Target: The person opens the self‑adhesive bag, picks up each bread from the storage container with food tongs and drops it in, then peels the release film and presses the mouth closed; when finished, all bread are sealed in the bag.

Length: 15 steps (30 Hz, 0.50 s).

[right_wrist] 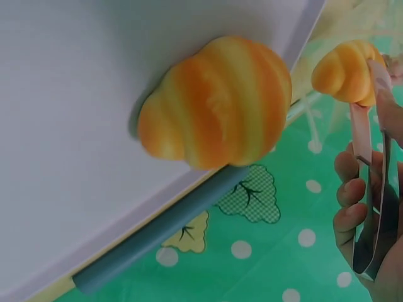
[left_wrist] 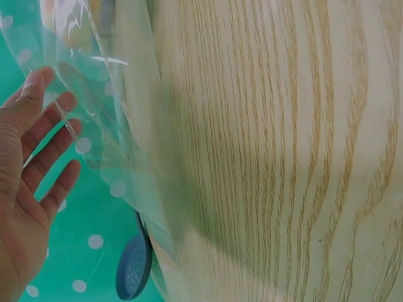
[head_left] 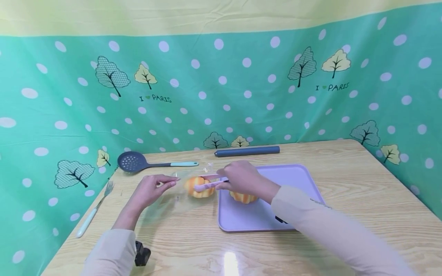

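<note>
My left hand (head_left: 150,191) pinches the edge of a clear plastic bag (head_left: 165,205) between thumb and fingertips, above the left of the table. In my right hand (head_left: 243,178) is a pair of tongs (head_left: 206,186) with pink tips. Those tips hold a striped bread roll (right_wrist: 343,75) off the table, with bag film around it. How deep it sits in the bag I cannot tell. Another bread roll (right_wrist: 214,104) lies on the lilac tray (head_left: 238,223), partly hidden beneath my right hand in the head view.
At the back left lies a slotted spatula (head_left: 132,162) with a mint handle. A fork (head_left: 93,216) rests along the left table edge. Behind the tray is a dark blue rod (head_left: 246,151). A green dotted curtain (head_left: 221,96) hangs along the back and sides.
</note>
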{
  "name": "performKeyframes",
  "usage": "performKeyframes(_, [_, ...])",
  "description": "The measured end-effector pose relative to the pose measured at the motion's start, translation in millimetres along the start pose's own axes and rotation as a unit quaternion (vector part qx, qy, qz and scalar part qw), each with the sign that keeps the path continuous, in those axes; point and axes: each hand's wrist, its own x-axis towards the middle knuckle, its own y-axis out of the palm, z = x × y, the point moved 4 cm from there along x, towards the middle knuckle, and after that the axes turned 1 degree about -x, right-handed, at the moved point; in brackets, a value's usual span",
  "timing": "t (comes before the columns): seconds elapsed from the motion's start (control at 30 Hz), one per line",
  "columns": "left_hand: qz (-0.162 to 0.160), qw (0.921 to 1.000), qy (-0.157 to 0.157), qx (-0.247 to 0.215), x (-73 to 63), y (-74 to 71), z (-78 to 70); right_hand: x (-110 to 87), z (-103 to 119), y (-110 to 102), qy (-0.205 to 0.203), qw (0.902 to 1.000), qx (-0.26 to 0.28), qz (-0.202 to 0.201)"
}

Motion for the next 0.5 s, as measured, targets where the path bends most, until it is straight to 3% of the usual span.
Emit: performKeyframes(0.5, [-0.023,0.9993,0.025,-0.017,2.5,2.1,-3.2,30.8,14,19,0.016,0.996,0.069,0.054])
